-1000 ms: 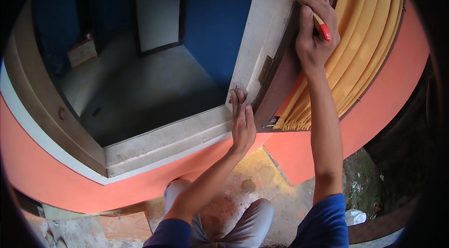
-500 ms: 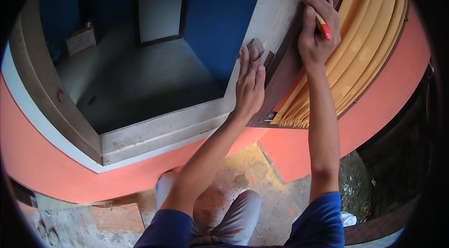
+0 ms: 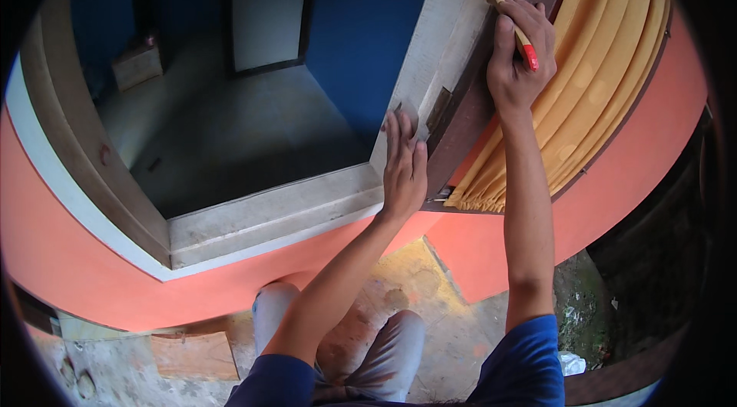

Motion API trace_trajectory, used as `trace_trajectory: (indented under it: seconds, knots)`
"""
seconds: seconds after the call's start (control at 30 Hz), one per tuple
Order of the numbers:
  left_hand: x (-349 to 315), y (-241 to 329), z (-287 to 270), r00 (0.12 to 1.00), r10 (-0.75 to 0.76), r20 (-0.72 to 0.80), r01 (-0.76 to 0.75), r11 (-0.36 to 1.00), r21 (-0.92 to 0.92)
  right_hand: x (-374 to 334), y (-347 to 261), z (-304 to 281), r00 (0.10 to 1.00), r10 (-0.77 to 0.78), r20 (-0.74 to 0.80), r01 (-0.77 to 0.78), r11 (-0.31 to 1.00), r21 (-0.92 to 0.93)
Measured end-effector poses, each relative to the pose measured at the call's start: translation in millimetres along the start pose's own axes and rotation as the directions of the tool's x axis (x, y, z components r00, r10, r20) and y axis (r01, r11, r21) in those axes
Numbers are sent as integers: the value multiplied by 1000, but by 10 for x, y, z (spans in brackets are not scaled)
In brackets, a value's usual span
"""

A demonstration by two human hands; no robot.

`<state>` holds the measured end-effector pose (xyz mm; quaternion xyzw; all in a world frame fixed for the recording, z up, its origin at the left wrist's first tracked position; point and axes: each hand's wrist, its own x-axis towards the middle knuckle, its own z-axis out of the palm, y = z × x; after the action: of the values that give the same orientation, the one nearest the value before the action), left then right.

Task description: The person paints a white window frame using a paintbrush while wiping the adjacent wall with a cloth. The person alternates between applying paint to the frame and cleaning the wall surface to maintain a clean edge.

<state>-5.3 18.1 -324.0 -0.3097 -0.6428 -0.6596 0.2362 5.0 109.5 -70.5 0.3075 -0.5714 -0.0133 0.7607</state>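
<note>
A paintbrush (image 3: 500, 4) with a pale wooden handle and red end is gripped in my right hand (image 3: 522, 62). Its bristles lie against the upper part of the whitish frame (image 3: 434, 62). Lower on that frame, my left hand (image 3: 405, 169) presses a small grey-brown piece of sandpaper (image 3: 412, 115) to the surface, its fingers stretched over the sheet and hiding most of it. A metal hinge plate (image 3: 438, 108) is set in the frame beside these fingers.
Orange-yellow curtains (image 3: 595, 77) hang at the right behind a dark brown frame strip (image 3: 468, 92). Through the opening show a blue wall (image 3: 368, 23), a white door (image 3: 269, 8) and a box (image 3: 138, 67). Below are a salmon wall (image 3: 230, 292) and a paint-stained floor (image 3: 453, 330).
My left hand has slid down the frame with the sandpaper, uncovering more of the hinge plate. The right hand and paintbrush have barely shifted.
</note>
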Motion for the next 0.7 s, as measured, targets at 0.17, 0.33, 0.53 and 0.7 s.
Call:
trace_trajectory:
  seconds: [0.17, 0.33, 0.53, 0.7]
  knots:
    - [218, -42, 54, 990, -133, -40, 134, 991, 19, -27, 11, 8, 1000, -9, -8, 9, 1000, 8]
    - [1031, 276, -104, 980, 189, -68, -189, 982, 10, -45, 49, 32, 999, -26, -20, 26, 1000, 12]
    - [134, 75, -49, 996, 92, 21, -92, 996, 2, -30, -13, -20, 1000, 15, 11, -16, 999, 39]
    - [1299, 483, -170, 962, 268, -47, -267, 963, 33, -47, 37, 18, 1000, 8, -21, -8, 999, 34]
